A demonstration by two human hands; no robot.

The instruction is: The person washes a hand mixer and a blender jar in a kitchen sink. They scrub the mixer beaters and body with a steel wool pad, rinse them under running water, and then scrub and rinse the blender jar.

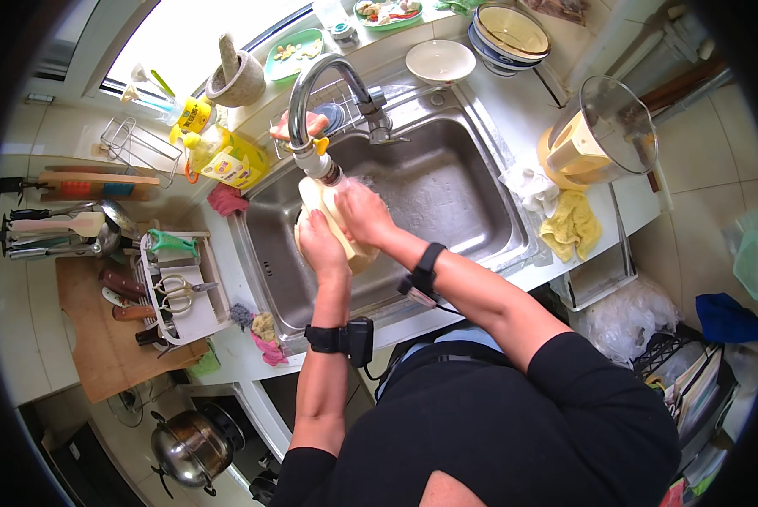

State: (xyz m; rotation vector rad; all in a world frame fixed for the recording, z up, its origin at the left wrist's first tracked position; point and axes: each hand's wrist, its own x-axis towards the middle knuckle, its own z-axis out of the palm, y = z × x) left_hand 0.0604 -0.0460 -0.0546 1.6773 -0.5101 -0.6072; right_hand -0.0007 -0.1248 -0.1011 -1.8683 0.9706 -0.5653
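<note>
Over the left part of a stainless steel sink (442, 190), my left hand (323, 246) grips a cream-coloured plastic appliance part (329, 206) from its left side, thumb along the top. Against its right side, close below the faucet outlet, lies my right hand (363, 212) with curled fingers; its fingertips are partly hidden. The chrome gooseneck faucet (299, 104) ends in a white filter nozzle (315, 161) right above the part. Water splashes beside my right hand. The part's underside is out of sight behind my hands.
Right of the sink stand a clear jug with a cream handle (578, 146), a white cloth (531, 187) and a yellow cloth (571, 223). Yellow detergent bottle (233, 158), stone mortar (239, 82) and white bowl (441, 61) line the back. A rack with scissors (179, 291) sits left.
</note>
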